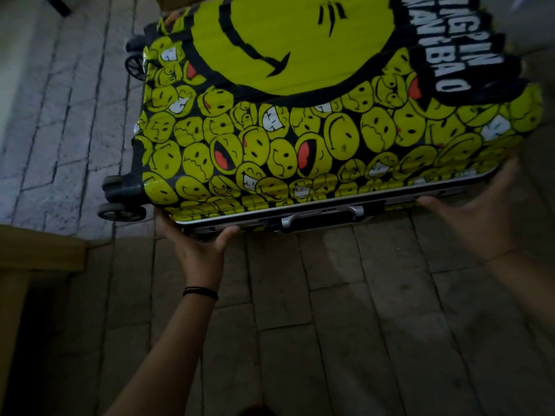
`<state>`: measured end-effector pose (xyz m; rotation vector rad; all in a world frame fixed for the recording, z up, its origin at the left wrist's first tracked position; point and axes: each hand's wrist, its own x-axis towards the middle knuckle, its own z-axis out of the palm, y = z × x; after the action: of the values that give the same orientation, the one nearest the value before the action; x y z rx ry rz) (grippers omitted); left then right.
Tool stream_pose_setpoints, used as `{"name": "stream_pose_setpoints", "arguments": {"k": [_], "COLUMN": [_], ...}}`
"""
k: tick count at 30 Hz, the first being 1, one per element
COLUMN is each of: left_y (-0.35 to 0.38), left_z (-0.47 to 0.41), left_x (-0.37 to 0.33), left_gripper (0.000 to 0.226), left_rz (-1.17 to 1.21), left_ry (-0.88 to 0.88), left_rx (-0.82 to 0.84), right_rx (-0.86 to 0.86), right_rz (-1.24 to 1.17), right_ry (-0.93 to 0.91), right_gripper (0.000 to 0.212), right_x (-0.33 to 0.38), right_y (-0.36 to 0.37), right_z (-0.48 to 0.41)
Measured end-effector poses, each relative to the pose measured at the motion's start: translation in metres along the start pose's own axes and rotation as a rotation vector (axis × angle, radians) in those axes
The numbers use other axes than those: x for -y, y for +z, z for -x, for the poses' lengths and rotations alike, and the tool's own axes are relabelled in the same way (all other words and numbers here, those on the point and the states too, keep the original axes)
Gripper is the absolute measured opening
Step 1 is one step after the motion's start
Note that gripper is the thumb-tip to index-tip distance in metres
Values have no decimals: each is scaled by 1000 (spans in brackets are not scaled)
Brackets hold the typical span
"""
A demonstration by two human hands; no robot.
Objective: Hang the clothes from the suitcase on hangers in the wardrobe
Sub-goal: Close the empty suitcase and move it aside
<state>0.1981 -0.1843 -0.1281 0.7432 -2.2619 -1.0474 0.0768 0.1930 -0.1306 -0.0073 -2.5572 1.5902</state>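
A hard suitcase (300, 115) covered in yellow smiley faces lies flat on the stone-tiled floor, closed, its wheels at the left. Its silver side handle (322, 216) faces me on the near edge. My left hand (198, 247) grips the near edge close to the wheel end, fingers curled under the rim. My right hand (480, 205) holds the same edge at the far right corner, thumb on the rim. No clothes, hangers or wardrobe are in view.
Grey stone tiles (330, 295) cover the floor, lit at the left and dim near me. A tan wooden piece of furniture (36, 253) stands at the lower left. A pale object (531, 19) is at the top right corner.
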Motion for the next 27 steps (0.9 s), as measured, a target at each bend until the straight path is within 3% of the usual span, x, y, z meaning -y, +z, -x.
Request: {"name": "stream_pose_setpoints", "arguments": {"k": [5, 8, 10, 13, 16, 19, 22, 25, 27], "left_y": [-22, -44, -43, -11, 37, 77, 102, 111, 113], "left_z": [32, 59, 54, 27, 0, -20, -21, -12, -12], "left_x": [-18, -53, -94, -170, -234, -268, -268, -258, -253], "left_gripper": [103, 80, 70, 56, 72, 102, 116, 121, 117], "left_rz": [-56, -234, -239, -237, -410, -709, -853, -934, -925], "left_ry": [19, 242, 411, 639, 830, 868, 859, 886, 880], "left_rx": [128, 66, 69, 189, 337, 499, 636, 665, 656], "right_rx": [214, 191, 104, 92, -12, 20, 66, 116, 135], "right_rz": [-59, -204, -320, -545, -619, -709, -757, -800, -798], "right_ry": [60, 99, 167, 415, 521, 636, 749, 802, 784], "right_gripper": [110, 85, 87, 90, 84, 54, 65, 87, 80], "right_x": [14, 15, 9, -27, -15, 2, -15, -36, -42], "right_y": [-34, -46, -50, -53, -52, -44, -26, -11, -7], "right_z": [-5, -13, -22, -35, -42, -38, -41, -48, -51]}}
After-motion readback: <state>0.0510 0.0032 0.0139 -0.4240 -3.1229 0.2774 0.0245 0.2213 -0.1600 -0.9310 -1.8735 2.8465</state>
